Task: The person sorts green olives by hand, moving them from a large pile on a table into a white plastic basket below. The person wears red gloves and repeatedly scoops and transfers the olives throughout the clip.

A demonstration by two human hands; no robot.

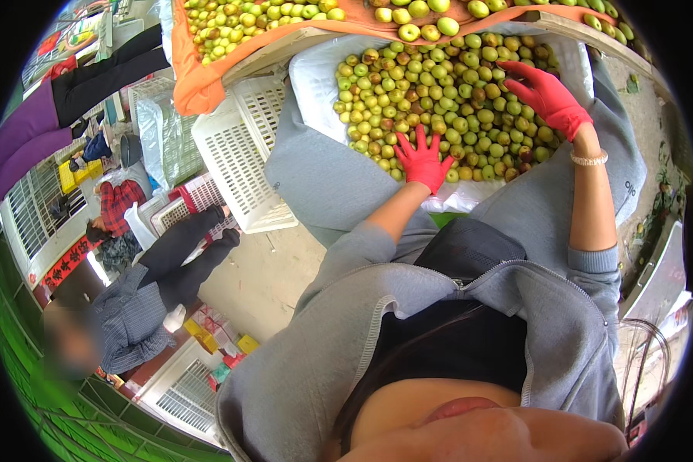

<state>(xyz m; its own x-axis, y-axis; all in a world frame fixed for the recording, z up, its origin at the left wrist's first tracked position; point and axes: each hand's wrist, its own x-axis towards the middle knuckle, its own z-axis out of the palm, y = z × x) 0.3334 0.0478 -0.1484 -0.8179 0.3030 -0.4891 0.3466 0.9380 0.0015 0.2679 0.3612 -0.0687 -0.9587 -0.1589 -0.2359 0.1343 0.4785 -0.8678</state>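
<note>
In front of me a crate lined with white plastic film (pixel 317 75) holds a broad layer of small round jujube-like fruit (pixel 439 98), green to yellow with brown patches. My left hand (pixel 423 159), in a red glove, rests with spread fingers on the fruit at the near edge. My right hand (pixel 546 99), gloved in red too, is over the right side of the fruit, its thumb and fingers apart. I see no fruit held in either hand. The crate sits between my grey-trousered knees (pixel 329 167).
Beyond the crate, a wooden-edged table (pixel 289 49) covered with orange cloth (pixel 199 86) bears more fruit. White perforated plastic crates (pixel 237 167) stand at my left. Several people are farther left, one in a checked shirt (pixel 133 329). A grey metal panel (pixel 658 277) is at right.
</note>
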